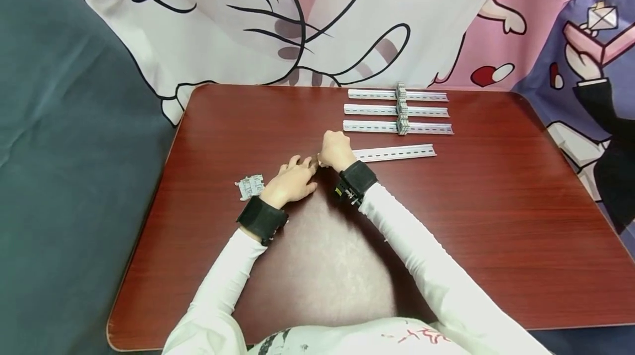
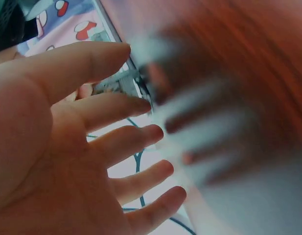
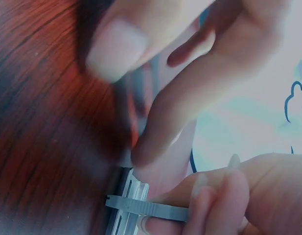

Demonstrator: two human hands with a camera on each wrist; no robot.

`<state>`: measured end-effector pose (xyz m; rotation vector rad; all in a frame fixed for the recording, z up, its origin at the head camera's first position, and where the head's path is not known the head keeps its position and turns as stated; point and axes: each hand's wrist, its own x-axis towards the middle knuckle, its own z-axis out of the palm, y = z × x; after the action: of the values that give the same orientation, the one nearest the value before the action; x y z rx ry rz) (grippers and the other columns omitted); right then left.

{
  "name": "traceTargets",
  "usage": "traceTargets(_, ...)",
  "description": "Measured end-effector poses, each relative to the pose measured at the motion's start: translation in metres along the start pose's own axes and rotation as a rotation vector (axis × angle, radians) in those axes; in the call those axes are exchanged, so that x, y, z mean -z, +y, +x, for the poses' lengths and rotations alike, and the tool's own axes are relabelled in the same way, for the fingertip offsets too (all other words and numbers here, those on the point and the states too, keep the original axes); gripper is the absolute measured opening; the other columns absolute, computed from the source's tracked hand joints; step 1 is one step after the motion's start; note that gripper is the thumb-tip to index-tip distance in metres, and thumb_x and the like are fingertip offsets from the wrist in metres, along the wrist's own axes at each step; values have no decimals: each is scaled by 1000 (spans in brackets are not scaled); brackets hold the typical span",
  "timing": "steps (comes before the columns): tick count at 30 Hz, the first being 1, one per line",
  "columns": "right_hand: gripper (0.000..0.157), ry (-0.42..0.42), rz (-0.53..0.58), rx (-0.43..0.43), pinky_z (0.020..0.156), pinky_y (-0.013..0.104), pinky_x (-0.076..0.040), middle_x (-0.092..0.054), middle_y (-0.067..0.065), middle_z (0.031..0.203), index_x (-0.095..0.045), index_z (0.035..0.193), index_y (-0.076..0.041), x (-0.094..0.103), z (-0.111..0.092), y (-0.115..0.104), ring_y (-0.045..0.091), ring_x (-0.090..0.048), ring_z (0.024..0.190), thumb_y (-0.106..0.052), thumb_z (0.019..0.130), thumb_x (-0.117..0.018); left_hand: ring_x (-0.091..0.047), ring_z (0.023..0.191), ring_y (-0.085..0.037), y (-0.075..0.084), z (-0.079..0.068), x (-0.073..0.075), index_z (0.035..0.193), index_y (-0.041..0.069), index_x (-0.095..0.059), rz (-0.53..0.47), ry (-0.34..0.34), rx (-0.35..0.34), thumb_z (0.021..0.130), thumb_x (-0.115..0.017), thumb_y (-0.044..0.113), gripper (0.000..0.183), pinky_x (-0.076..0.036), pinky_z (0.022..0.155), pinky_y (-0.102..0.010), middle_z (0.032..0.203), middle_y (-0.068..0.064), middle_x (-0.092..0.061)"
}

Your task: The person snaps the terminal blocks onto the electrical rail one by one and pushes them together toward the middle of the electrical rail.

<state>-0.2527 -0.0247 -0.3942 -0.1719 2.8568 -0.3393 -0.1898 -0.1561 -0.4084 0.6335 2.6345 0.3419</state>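
A slotted metal DIN rail (image 1: 394, 152) lies on the table, its left end hidden under my right hand (image 1: 337, 151). In the right wrist view, the fingers of that hand pinch a thin grey terminal block (image 3: 165, 211) set across the rail near its end. Palm down, my left hand (image 1: 291, 181) has its fingers spread, the tips beside the rail's end; whether they touch it I cannot tell. Left of this hand lie several loose grey terminal blocks (image 1: 249, 186), side by side. The left wrist view shows its fingers with nothing held.
Three more rails lie parallel at the back, the nearest rail (image 1: 372, 125) among them, with a row of grey terminal blocks (image 1: 403, 112) mounted across them. The brown table (image 1: 476, 222) meets a printed cloth (image 1: 347, 24) behind and a dark green cloth (image 1: 74, 151) at the left.
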Motion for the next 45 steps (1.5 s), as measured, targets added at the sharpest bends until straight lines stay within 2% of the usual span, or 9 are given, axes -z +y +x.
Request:
traceTargets(2, 22, 20, 8, -6, 94, 42, -50, -72, 16, 105, -71, 95, -2, 1, 0, 0, 31, -65, 107, -19, 82, -71, -29, 141, -41, -5, -6, 4, 146, 7, -42, 8, 43, 0, 98, -52, 26, 53, -31, 109, -56, 152, -18, -38)
traceTargets(6, 21, 35, 15, -4, 92, 41, -51, -73, 16, 101, -72, 92, -2, 3, -2, 1, 31, -67, 104, -20, 82, -72, -57, 118, -39, -18, -24, 14, 135, 6, -57, 30, 217, 19, 94, -58, 22, 44, -43, 94, -54, 131, -16, -62)
traceTargets(10, 23, 38, 22, 9, 91, 42, -52, -74, 16, 99, -72, 93, -1, 2, -4, 2, 31, -68, 102, -21, 83, -71, -64, 106, -37, -36, -46, 26, 125, 4, -64, 4, 325, 85, 91, -64, 21, 39, -44, 87, -53, 118, -15, -69)
traceTargets(15, 20, 43, 61, 19, 92, 42, -52, -73, 16, 100, -71, 93, -1, 0, -8, 4, 31, -67, 103, -18, 83, -69, -55, 107, -43, -56, -70, 30, 122, -1, -62, -36, 245, 192, 80, -78, 29, 54, -41, 89, -56, 113, -22, -65)
traceTargets(20, 13, 73, 103, 47, 91, 41, -53, -74, 14, 91, -71, 85, -2, -1, -10, 9, 30, -71, 91, -13, 83, -66, -49, 103, -42, -64, -73, 23, 117, -3, -58, -31, 175, 228, 69, -86, 31, 65, -41, 88, -56, 109, -24, -60)
traceTargets(24, 12, 40, 166, 44, 87, 39, -55, -74, 11, 79, -72, 77, -4, -7, -12, 13, 29, -73, 78, -12, 83, -65, -49, 99, -39, -67, -71, 16, 115, -4, -59, -30, 179, 238, 72, -85, 27, 59, -42, 85, -53, 107, -22, -60)
traceTargets(32, 13, 57, 198, 22, 81, 40, -57, -73, 13, 78, -69, 72, -5, -15, -14, 16, 32, -72, 78, -13, 82, -68, -53, 96, -38, -70, -72, 14, 109, -3, -62, -37, 226, 219, 75, -82, 25, 49, -44, 83, -54, 101, -20, -63)
traceTargets(41, 43, 73, 216, 61, 74, 39, -56, -65, 3, 50, -56, 52, -16, -14, -23, 21, 28, -71, 67, -31, 91, -63, -53, 94, -34, -69, -68, 12, 106, -2, -63, -38, 224, 211, 77, -80, 31, 48, -45, 83, -51, 97, -17, -63)
traceTargets(45, 47, 83, 269, 70, 65, 36, -55, -63, 3, 47, -62, 52, -10, -10, -27, 25, 23, -66, 53, -34, 93, -62, -54, 96, -35, -66, -62, 13, 106, -2, -62, -29, 237, 191, 77, -79, 34, 48, -45, 84, -52, 98, -17, -63)
